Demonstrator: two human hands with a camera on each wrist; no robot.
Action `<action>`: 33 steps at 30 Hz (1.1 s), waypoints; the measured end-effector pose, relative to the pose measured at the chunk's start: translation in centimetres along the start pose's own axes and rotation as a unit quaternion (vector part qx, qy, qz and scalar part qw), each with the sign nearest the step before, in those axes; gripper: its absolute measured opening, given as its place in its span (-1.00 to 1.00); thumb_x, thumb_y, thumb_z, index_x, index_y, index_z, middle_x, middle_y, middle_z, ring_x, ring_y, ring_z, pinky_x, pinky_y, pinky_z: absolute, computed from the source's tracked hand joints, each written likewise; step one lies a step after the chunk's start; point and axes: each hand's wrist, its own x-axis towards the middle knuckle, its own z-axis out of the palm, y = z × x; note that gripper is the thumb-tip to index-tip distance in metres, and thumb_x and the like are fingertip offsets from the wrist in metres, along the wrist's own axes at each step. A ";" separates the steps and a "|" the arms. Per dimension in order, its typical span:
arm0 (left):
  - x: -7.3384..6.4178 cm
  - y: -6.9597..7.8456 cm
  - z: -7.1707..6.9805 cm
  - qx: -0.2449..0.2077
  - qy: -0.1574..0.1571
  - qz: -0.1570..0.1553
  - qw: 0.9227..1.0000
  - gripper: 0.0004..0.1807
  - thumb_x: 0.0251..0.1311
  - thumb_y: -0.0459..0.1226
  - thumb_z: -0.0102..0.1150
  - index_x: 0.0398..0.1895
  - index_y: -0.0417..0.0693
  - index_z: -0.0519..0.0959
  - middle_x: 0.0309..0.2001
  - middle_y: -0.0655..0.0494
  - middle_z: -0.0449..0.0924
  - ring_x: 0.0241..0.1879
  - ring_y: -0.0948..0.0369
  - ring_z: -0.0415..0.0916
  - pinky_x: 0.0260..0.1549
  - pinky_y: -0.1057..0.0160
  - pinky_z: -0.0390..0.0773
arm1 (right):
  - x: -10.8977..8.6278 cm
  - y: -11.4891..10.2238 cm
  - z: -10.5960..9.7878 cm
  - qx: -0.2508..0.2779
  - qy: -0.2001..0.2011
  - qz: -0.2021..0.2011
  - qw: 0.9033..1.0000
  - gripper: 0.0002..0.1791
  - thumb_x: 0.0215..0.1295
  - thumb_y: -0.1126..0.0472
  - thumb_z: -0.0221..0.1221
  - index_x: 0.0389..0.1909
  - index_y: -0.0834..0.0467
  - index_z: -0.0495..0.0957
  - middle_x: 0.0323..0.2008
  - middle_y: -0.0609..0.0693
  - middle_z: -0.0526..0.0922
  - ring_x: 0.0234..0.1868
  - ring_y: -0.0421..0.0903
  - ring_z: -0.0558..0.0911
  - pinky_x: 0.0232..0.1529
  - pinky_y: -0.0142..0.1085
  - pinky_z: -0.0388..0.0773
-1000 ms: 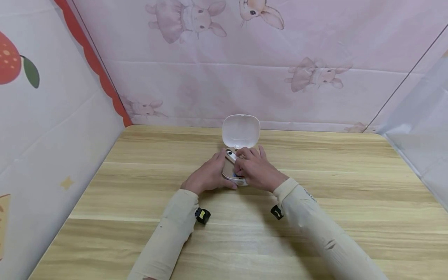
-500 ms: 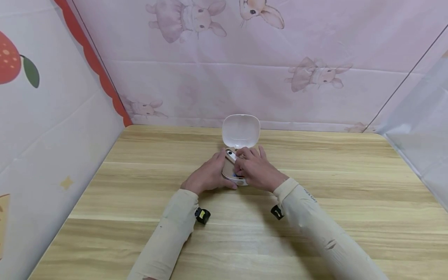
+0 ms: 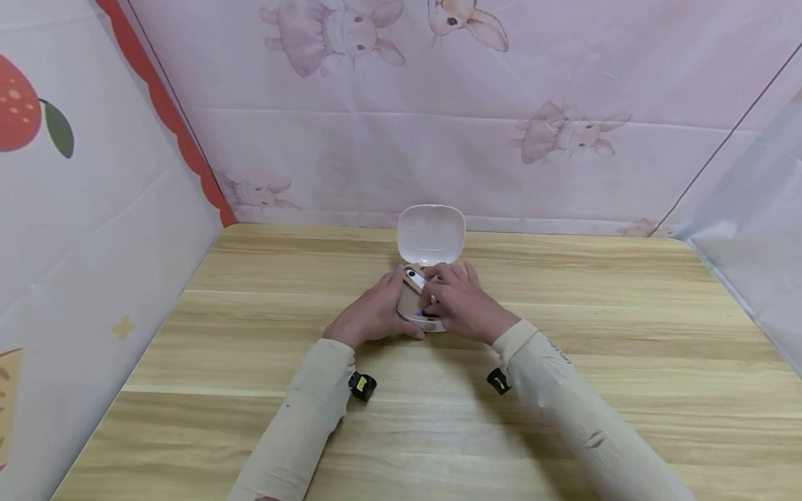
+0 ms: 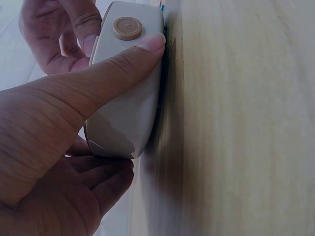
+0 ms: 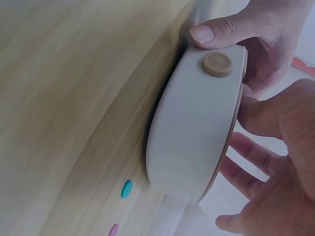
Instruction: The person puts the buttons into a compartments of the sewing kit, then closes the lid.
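A small white case [image 3: 429, 325] with a brown button [image 5: 216, 64] on its front sits on the wooden table. Its white lid [image 3: 431, 234] stands open behind it. My left hand [image 3: 374, 311] grips the left side of the case, thumb across the front in the left wrist view. Inside are a tan panel [image 3: 409, 302], a white strip [image 3: 414, 279] with a black dot, and a small blue piece [image 3: 421, 313]. My right hand [image 3: 462, 301] bends over the opening, its fingertips down at the panel. Whether they pinch something there I cannot tell.
In the right wrist view, a teal disc [image 5: 126, 189] and a pink disc [image 5: 114, 230] lie on the table beside the case. Behind the wooden table [image 3: 401, 417] hangs a pink rabbit-print sheet [image 3: 438, 139]. Pale sheets close off both sides.
My right hand has shifted slightly to the right, and a little more of the blue piece shows by its thumb. The left hand and the case have stayed in place.
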 end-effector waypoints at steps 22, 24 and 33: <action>-0.1 0.2 -0.1 -0.009 -0.012 -0.026 1.000 0.44 -0.03 0.03 0.59 0.63 -0.21 -0.30 0.56 -0.23 -0.02 0.49 0.02 0.09 0.44 0.05 0.16 | -2.0 3.5 -2.6 0.016 0.059 0.023 0.998 -0.85 0.21 0.37 0.38 -0.36 0.09 0.61 0.14 0.25 0.54 0.17 0.20 0.45 0.23 0.16 0.15; -0.2 0.3 -0.2 -0.008 -0.012 -0.024 1.000 0.43 -0.03 0.03 0.59 0.63 -0.22 -0.30 0.56 -0.24 -0.03 0.49 0.01 0.08 0.44 0.04 0.15 | -2.3 3.7 -2.7 0.017 0.052 0.038 0.998 -0.86 0.22 0.37 0.37 -0.35 0.10 0.62 0.15 0.26 0.53 0.20 0.23 0.43 0.32 0.23 0.08; 0.0 0.4 -0.3 -0.009 -0.012 -0.019 1.000 0.43 -0.03 0.01 0.60 0.63 -0.23 -0.30 0.56 -0.25 -0.02 0.49 0.00 0.08 0.44 0.05 0.14 | -3.1 4.7 -2.6 0.013 0.031 0.074 0.997 -0.91 0.24 0.35 0.36 -0.31 0.14 0.65 0.16 0.29 0.51 0.24 0.27 0.39 0.36 0.32 -0.02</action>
